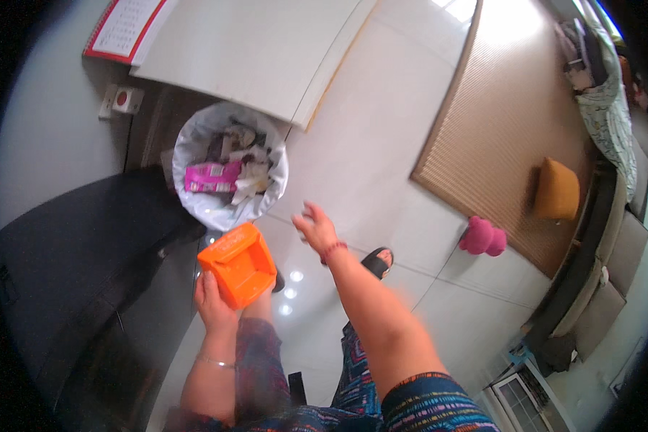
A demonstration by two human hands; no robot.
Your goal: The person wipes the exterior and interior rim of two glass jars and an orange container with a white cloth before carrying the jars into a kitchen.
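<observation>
My left hand point(214, 305) grips an orange plastic box point(240, 267) by its near left side; the inside that shows holds nothing I can make out. Just beyond the box stands a round waste bin lined with a white bag point(272, 186). Crumpled paper and a pink wrapper point(210, 177) lie in the bin. My right hand point(317, 229), with a red bead bracelet at its wrist, hangs in the air to the right of the bin, fingers apart and holding nothing.
A white tabletop point(248, 48) with a spiral calendar point(127, 29) lies beyond the bin. Black furniture point(97, 232) fills the left side. On the tiled floor are a brown mat point(475, 135) and a pink soft toy point(481, 236). An orange cushion point(558, 189) rests near the sofa point(605, 281).
</observation>
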